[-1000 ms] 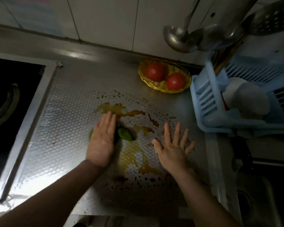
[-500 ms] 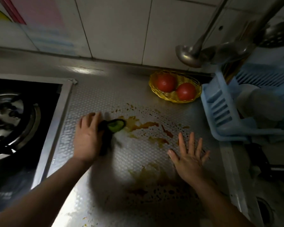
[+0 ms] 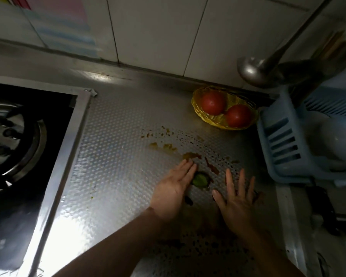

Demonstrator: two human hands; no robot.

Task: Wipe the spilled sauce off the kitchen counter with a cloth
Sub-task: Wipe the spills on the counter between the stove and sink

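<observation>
Orange-brown sauce (image 3: 191, 155) is smeared and spattered across the dimpled metal counter (image 3: 116, 148). My left hand (image 3: 173, 188) presses flat on a small green cloth (image 3: 200, 179), most of which lies hidden under the palm and fingers. The cloth sits just below the thickest smear. My right hand (image 3: 238, 198) rests flat on the counter to the right of the cloth, fingers spread, holding nothing. More dark sauce spots (image 3: 190, 244) lie in shadow between my forearms.
A yellow basket (image 3: 200, 114) with two tomatoes stands at the back right. A blue dish rack (image 3: 278, 148) with white bowls is at the right, ladles (image 3: 250, 69) hanging above it. A gas stove (image 3: 18, 132) fills the left. A sink edge (image 3: 292, 226) runs along the right.
My left hand slid the green cloth from the upper left of the spill down and right, next to my right hand. The smear at the upper left is now thinner.
</observation>
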